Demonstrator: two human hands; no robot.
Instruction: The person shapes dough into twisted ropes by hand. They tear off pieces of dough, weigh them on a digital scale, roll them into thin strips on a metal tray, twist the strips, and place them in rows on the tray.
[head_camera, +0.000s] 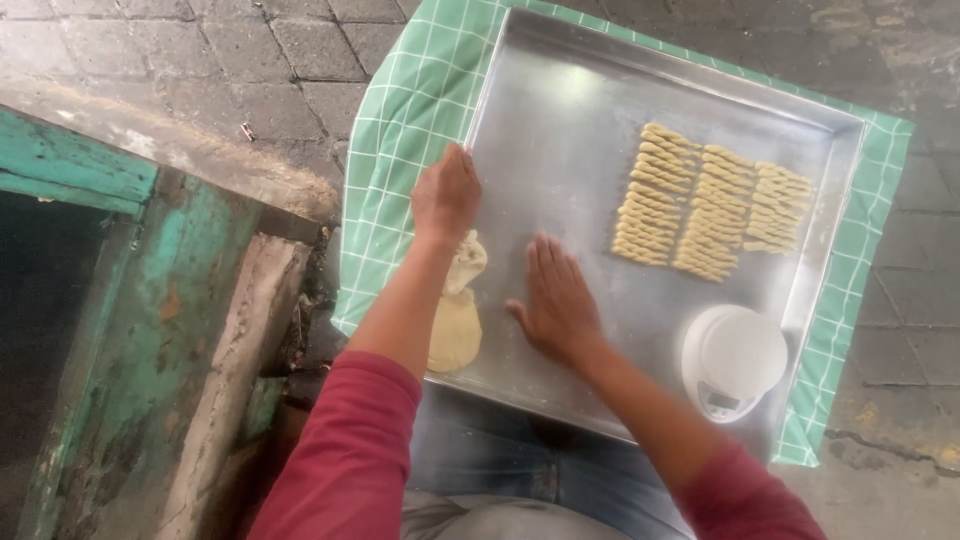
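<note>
Head-camera footage looks straight down on a paved stone floor (200, 60), on which a green checked cloth (400, 130) is spread. A large shallow metal baking tray (560, 120) is laid on the cloth and takes up most of it. To the left, a weathered wooden frame with peeling teal paint (130, 300) is seen, well apart from the tray. Red sleeves (340, 460) are worn on both forearms, and blue denim (500, 460) is visible beneath the near edge of the tray.

A lump of pale dough (457, 320) is placed at the near left corner of the tray, partly hidden by the left forearm. Three neat rows of twisted dough sticks (710, 205) are arranged side by side in the right half of the tray. A small round white kitchen scale (732, 358) is set at the near right corner, just below the rows.

The left hand (446, 195) is rested on the left rim of the tray with the fingers curled over the edge; nothing else is held in it. The right hand (558, 300) is pressed flat, palm down and fingers spread, on the bare tray floor between the dough lump and the twisted sticks; whether anything lies beneath the palm cannot be told.
</note>
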